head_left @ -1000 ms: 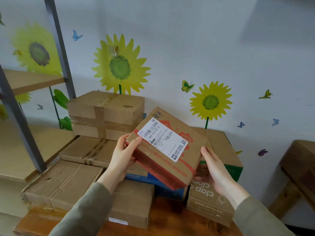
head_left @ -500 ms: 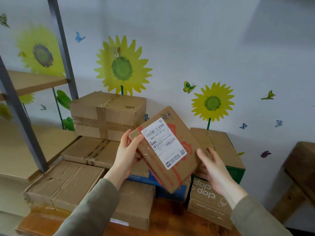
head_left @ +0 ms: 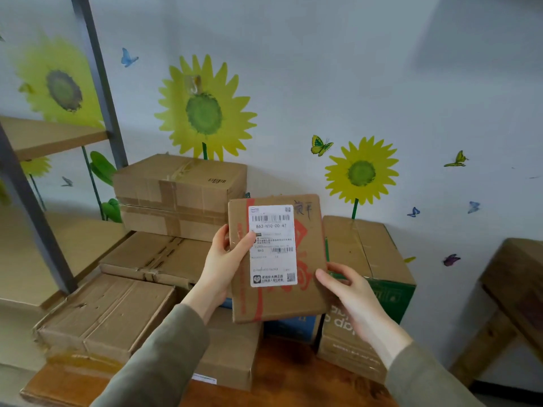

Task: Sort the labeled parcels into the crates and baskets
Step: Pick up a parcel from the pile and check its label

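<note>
**While both hands hold it up, labelled parcel faces the camera**

As it sits clear of the stack, the parcel (head_left: 310, 254) hangs upright in the air, centre frame, in front of the other boxes. Its top edge overlaps the wall (head_left: 352, 69), w/ open room above. Its bottom edge hangs in front of a blue box (head_left: 293, 329). Left side is tight: the taped top box (head_left: 179, 195) on a pile of flat cartons, then the grey rack post (head_left: 100, 83). To the right sits a green-sided box (head_left: 370, 254), then a gap of bare wall, then a wooden bench (head_left: 517, 277).

Hands:
- Left hand (head_left: 223, 262) grips the parcel's left edge. Thumb lies across the front, tip on the label's edge; fingers go behind.
- Right hand (head_left: 352, 295) pinches the lower right edge. Thumb tip is at the front; the other fingers are hidden behind.
- Hands are apart, one per side.

Writing:
- The white label (head_left: 272, 245) reads "863-H10-00-47", w/ "H10" lower down.
- It also has barcodes and a QR code. The small print is too fine to read.
- Dark handwriting sits in the parcel's top right corner, not legible.
- Red print runs under the label.
- The brown box (head_left: 346, 356) under the right hand has white lettering, part hidden.
</note>
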The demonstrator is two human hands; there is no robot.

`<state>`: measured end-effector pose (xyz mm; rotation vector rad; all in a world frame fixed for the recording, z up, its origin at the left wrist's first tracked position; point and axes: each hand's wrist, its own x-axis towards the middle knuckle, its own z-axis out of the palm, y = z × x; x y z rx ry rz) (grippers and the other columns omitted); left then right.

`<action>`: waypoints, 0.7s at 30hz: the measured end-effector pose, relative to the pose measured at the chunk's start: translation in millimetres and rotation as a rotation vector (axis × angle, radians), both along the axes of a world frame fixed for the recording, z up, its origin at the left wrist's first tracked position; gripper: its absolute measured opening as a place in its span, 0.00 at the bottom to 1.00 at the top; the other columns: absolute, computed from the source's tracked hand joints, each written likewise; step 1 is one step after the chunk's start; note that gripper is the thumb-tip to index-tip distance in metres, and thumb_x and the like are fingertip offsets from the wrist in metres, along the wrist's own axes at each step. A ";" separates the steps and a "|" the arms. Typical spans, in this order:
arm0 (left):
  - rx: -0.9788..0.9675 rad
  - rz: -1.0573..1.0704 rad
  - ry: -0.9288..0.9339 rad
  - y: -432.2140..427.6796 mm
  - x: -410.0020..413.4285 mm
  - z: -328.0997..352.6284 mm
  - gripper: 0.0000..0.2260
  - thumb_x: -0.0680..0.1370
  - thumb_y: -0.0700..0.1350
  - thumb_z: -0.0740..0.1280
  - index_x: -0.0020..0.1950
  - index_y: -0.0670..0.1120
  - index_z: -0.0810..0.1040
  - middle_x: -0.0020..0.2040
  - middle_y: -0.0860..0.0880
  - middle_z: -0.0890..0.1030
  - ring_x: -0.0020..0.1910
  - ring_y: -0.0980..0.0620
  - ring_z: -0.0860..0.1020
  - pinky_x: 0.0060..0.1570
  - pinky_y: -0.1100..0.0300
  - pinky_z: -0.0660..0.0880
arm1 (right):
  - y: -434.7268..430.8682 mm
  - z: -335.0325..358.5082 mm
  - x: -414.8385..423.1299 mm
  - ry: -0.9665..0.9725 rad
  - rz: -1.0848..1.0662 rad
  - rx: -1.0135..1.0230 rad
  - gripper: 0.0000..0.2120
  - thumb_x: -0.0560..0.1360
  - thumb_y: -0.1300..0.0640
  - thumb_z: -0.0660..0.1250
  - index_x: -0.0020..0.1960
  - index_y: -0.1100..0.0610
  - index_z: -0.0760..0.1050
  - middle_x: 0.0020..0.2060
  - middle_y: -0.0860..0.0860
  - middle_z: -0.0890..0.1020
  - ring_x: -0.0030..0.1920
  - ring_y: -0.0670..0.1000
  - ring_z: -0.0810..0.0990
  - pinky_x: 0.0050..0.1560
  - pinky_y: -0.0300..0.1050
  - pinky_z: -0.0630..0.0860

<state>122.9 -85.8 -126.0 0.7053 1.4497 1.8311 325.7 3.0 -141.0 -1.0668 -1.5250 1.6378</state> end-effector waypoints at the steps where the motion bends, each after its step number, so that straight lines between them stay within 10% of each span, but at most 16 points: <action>1: -0.002 -0.013 -0.007 -0.2 1.7 0.5 0.25 0.73 0.51 0.71 0.68 0.51 0.68 0.54 0.50 0.82 0.50 0.51 0.82 0.50 0.50 0.79 | -2.0 -1.7 0.3 -0.001 0.025 0.003 0.18 0.73 0.54 0.71 0.60 0.50 0.72 0.50 0.50 0.80 0.49 0.47 0.79 0.40 0.36 0.75; 4: -0.008 -0.079 -0.007 -1.8 5.9 2.1 0.25 0.72 0.51 0.71 0.67 0.50 0.69 0.52 0.50 0.83 0.48 0.51 0.83 0.47 0.52 0.79 | -5.7 -5.0 2.7 0.000 0.036 0.005 0.18 0.72 0.53 0.71 0.60 0.50 0.72 0.50 0.49 0.81 0.49 0.45 0.80 0.37 0.32 0.76; 9: -0.055 -0.157 0.053 -6.0 11.7 -5.9 0.29 0.71 0.40 0.73 0.69 0.49 0.67 0.54 0.48 0.83 0.48 0.49 0.83 0.42 0.54 0.80 | -3.4 -3.0 9.1 -0.002 -0.039 -0.013 0.16 0.71 0.53 0.73 0.54 0.62 0.79 0.48 0.54 0.84 0.51 0.54 0.82 0.60 0.53 0.76; 21: -0.052 -0.115 0.080 -12.1 35.2 -8.5 0.22 0.73 0.43 0.72 0.65 0.46 0.69 0.53 0.49 0.82 0.48 0.51 0.83 0.40 0.59 0.80 | -9.2 -6.4 27.9 0.121 -0.026 -0.025 0.10 0.73 0.58 0.71 0.53 0.53 0.78 0.47 0.52 0.85 0.48 0.51 0.84 0.46 0.44 0.78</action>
